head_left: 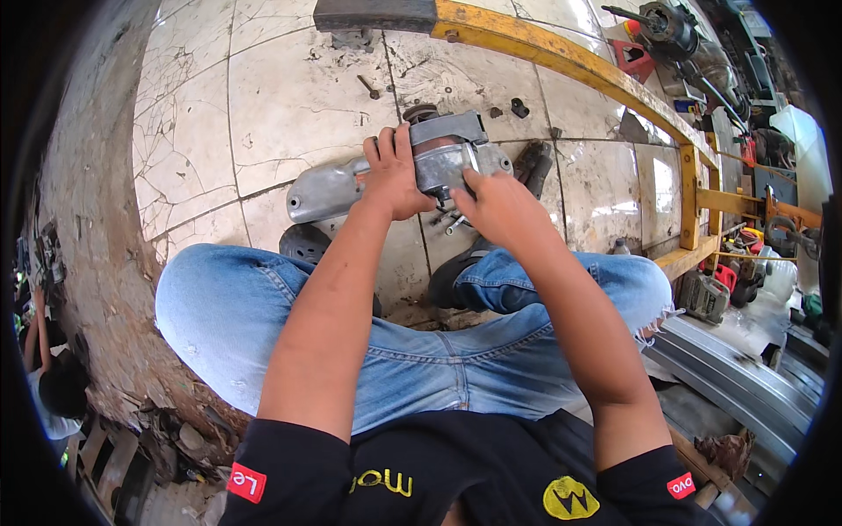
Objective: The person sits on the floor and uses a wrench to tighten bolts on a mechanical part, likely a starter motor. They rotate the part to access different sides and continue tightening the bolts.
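On the tiled floor between my feet lies a grey metal machine part (438, 167) with a rounded body, a squared bracket at its top and a dark reddish-brown band below that. My left hand (394, 172) grips its left side, fingers over the top and thumb low at its front. My right hand (506, 203) is closed around a short silver rod-like tool (471, 158) that stands against the part's right side; its exact kind cannot be told. A long grey metal cover (323, 191) lies to the left, partly behind my left wrist. Small metal pieces (454, 225) lie just below the part.
A bolt (370, 88) and small dark bits lie on the tiles ahead. Dark cylindrical pieces (537, 167) lie just right of the part. A yellow metal frame (570, 66) crosses the far right. Metal channels (737, 368) lie at lower right. Another person (60, 386) is at far left.
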The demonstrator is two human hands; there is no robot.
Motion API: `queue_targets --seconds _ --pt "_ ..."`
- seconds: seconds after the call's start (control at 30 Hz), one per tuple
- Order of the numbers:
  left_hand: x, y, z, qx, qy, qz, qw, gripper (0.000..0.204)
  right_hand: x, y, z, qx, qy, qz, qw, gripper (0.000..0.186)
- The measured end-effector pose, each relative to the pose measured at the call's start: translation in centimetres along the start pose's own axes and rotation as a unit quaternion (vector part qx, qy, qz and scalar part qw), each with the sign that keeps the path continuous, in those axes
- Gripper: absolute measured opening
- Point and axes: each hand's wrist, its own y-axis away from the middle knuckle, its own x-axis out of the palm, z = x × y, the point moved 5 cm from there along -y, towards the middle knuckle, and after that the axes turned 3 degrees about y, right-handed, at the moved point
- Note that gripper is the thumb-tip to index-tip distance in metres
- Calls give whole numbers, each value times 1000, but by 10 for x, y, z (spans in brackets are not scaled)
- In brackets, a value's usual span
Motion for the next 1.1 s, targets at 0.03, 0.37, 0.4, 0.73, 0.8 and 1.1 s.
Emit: queue_targets --seconds 0.03,0.37,0.4,0.73,0.8,1.1 --pt "0 1 -3 -3 -6 4 1000 136 0 7 -2 -2 8 5 1000 39" --pt "1 2 -4 -4 -15 1 1000 135 -3 6 5 -1 25 12 1000 42" --pt "2 2 -1 -7 -14 -4 1000 134 -4 6 5 3 25 13 1000 41" --pt "-3 2 -7 5 -27 1 1000 133 -9 8 8 -1 26 9 1000 39" --pt "-4 2 -9 13 1 14 1000 134 -4 -7 5 3 24 11 1000 39" --pt "-2 2 -7 -2 10 8 1000 134 -3 -6 3 -6 23 5 1000 39"
